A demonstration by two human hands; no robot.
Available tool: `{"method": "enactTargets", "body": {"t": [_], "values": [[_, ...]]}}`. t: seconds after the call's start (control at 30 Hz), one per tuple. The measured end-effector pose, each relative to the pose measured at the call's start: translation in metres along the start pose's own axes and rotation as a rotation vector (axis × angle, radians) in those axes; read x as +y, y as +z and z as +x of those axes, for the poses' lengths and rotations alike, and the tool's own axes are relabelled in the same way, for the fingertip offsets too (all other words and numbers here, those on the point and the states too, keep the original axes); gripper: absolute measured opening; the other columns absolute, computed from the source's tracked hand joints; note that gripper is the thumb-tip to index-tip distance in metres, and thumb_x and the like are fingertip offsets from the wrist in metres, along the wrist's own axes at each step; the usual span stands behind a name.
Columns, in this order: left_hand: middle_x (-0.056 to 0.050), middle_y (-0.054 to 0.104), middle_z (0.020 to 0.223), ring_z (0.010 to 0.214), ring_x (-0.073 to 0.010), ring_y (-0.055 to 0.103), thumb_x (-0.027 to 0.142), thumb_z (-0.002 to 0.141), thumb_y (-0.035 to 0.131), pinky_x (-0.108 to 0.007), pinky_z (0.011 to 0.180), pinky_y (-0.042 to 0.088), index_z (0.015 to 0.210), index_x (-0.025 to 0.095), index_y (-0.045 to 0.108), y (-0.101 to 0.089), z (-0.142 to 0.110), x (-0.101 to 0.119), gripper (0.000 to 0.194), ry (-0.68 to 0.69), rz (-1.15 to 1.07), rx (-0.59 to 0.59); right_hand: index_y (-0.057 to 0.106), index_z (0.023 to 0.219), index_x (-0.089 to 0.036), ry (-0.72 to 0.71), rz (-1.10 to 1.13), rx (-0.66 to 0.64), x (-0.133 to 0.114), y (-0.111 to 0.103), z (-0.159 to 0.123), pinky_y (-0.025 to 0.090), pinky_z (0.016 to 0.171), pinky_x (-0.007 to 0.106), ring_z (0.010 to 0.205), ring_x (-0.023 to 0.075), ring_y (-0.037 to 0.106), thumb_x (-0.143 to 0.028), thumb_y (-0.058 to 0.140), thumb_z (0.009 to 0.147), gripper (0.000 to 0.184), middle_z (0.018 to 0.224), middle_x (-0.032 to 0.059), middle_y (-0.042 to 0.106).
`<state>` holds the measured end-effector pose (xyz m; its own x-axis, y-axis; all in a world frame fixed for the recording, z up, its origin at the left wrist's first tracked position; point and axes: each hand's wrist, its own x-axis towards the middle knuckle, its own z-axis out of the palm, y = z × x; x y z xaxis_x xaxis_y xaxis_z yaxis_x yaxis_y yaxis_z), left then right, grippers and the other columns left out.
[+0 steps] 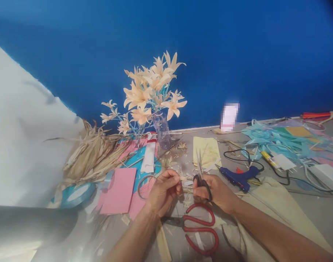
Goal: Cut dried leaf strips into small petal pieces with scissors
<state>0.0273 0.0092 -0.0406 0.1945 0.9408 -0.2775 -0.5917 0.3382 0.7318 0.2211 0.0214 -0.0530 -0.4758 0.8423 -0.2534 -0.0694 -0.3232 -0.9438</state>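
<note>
My right hand [210, 187] is closed round the black handles of a pair of small scissors [199, 162], whose blades point up and away, slightly apart. To its left, my left hand [166, 185] has its fingers curled in a pinch; what sits between the fingertips, if anything, is too small to make out. Below both hands lie large scissors with red handles [215, 236], resting on the table. Small pale scraps and husk strips lie around the fingertips.
A bottle [161, 131] holding cream artificial flowers [152, 83] stands at the back. Dried husks [87, 156], pink paper [118, 191] and a blue ribbon roll [76, 194] lie left. A blue glue gun [238, 176] with its cord and turquoise strips [267, 140] lie right.
</note>
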Motion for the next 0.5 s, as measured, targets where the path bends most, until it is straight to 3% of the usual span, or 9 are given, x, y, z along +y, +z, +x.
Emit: {"method": "enactTargets", "body": {"t": [0.13,0.3,0.43,0.5], "values": [[0.002,0.06,0.057,0.049,-0.0089,0.053,0.021,0.069,0.08,-0.021,0.052,0.04,0.074,0.016,0.06,0.008,-0.003,-0.015,0.021,-0.073,0.007,-0.029,0.06,0.082,-0.016,-0.059,0.084,0.141,-0.003,0.007,-0.001,0.035,0.051,0.021,0.054,0.0087,0.046,-0.032,0.082,0.062,0.034,0.065,-0.0046,0.057],[-0.002,0.064,0.062,0.052,-0.0105,0.055,0.022,0.07,0.078,-0.022,0.053,0.039,0.073,0.015,0.06,0.012,-0.007,-0.023,0.02,-0.13,0.144,-0.052,0.059,0.079,-0.015,-0.052,0.086,0.165,-0.004,0.006,-0.003,0.036,0.051,0.021,0.054,0.0095,0.047,-0.031,0.08,0.062,0.031,0.062,-0.0047,0.055],[-0.001,0.061,0.057,0.053,-0.0103,0.052,0.024,0.072,0.076,-0.023,0.056,0.04,0.071,0.014,0.06,0.011,-0.007,-0.026,0.019,-0.063,0.287,-0.062,0.059,0.082,-0.016,-0.057,0.099,0.201,-0.006,0.003,-0.002,0.033,0.049,0.02,0.052,0.0084,0.043,-0.042,0.082,0.062,0.04,0.063,-0.0056,0.053],[0.0,0.061,0.059,0.055,-0.0108,0.053,0.026,0.074,0.076,-0.024,0.057,0.041,0.071,0.015,0.06,0.011,-0.007,-0.026,0.019,0.002,0.277,-0.012,0.06,0.078,-0.016,-0.086,0.025,0.139,-0.006,0.003,-0.002,0.03,0.048,0.021,0.051,0.0081,0.04,-0.055,0.077,0.068,0.044,0.06,-0.0047,0.052]]}}
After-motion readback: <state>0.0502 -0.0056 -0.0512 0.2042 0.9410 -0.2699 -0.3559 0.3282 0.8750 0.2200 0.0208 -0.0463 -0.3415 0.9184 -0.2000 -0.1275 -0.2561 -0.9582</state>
